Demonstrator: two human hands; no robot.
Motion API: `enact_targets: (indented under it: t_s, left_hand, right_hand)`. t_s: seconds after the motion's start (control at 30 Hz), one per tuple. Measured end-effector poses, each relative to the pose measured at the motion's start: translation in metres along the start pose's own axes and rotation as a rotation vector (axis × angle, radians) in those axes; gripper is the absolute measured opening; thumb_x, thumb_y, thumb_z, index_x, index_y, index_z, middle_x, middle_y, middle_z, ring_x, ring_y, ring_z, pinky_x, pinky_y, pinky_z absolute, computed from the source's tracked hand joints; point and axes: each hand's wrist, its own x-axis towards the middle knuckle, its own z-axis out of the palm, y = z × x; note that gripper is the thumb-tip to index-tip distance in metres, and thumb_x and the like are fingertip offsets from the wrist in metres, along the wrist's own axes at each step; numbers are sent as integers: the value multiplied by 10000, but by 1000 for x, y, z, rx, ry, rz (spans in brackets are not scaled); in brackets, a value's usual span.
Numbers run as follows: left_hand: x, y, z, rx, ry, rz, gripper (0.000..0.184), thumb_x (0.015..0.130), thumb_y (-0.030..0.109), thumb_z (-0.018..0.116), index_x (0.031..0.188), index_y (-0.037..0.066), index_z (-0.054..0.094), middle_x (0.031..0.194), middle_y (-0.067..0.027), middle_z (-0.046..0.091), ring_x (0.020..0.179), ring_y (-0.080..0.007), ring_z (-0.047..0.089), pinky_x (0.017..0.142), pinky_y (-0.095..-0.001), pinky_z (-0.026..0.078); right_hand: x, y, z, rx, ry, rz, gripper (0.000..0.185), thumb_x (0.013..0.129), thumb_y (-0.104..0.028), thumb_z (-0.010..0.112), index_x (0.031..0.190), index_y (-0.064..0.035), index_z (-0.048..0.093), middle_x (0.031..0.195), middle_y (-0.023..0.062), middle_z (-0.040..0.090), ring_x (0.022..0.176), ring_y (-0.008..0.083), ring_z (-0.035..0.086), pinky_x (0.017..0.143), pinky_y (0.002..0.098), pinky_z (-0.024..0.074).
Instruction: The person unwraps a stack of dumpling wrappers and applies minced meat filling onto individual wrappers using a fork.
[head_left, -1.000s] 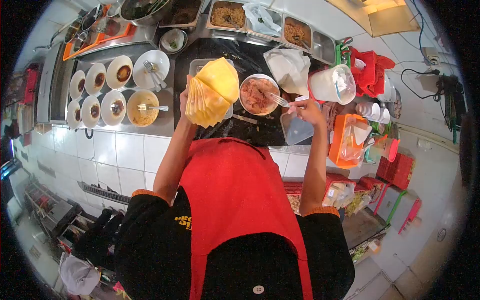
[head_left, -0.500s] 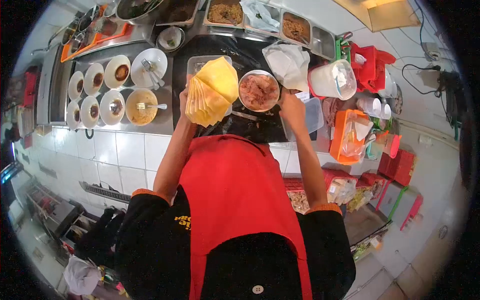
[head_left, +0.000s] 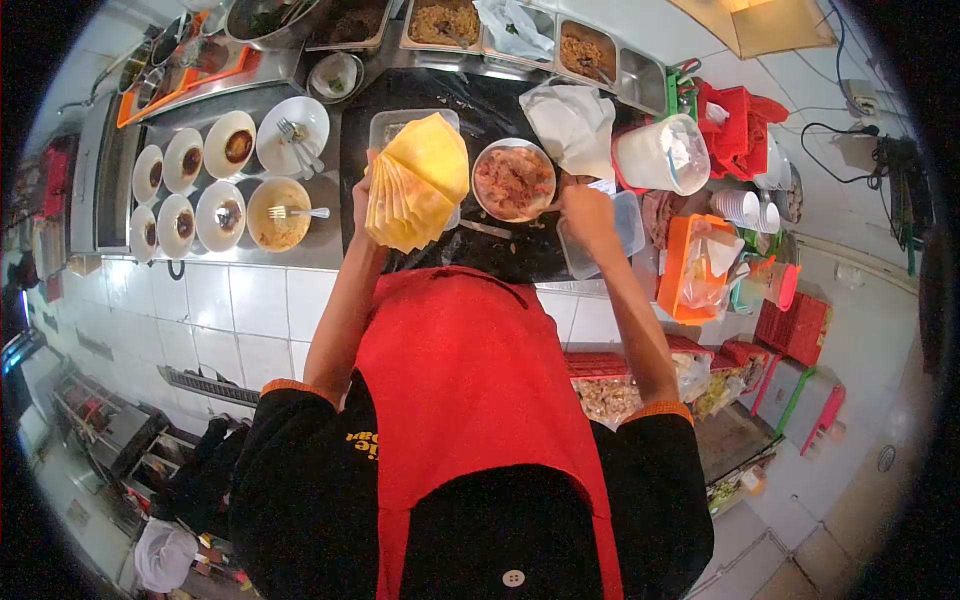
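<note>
My left hand (head_left: 364,205) grips a fanned stack of yellow dough wrappers (head_left: 420,185), which hides most of its fingers. Beneath the stack, part of a clear plastic container (head_left: 388,128) shows. A round bowl of raw minced meat (head_left: 513,180) stands on the black work surface, just right of the wrappers. At the bowl's right rim is my right hand (head_left: 588,215), its fingers closed; what they hold is too small to make out. A clear plastic lid or tray (head_left: 627,225) lies partly under that hand. A thin, flat utensil (head_left: 486,230) rests below the bowl.
Several bowls with dark sauce (head_left: 220,216) and a plate with cutlery (head_left: 300,135) stand at left. Food pans (head_left: 440,25) line the back. White paper (head_left: 570,125), a tub of white powder (head_left: 670,155) and an orange basket (head_left: 678,265) are at right. A person (head_left: 165,555) is at lower left.
My right hand has shifted slightly against the bowl's right rim. The wrappers stay in my left hand, and the whole view has moved a little.
</note>
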Motion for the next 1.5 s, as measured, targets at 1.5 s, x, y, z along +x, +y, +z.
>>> enact_targets:
  t_s: [1.5]
  left_hand:
    - [12, -18, 58, 8, 37, -84, 637, 987, 423, 464, 1429, -20, 343, 1354, -200, 514, 1185, -335, 578, 1034, -461, 466]
  right_hand:
    - [-26, -14, -115, 1223, -30, -99, 277, 879, 44, 574, 1091, -41, 731, 773, 13, 683, 543, 37, 475, 492, 218, 384]
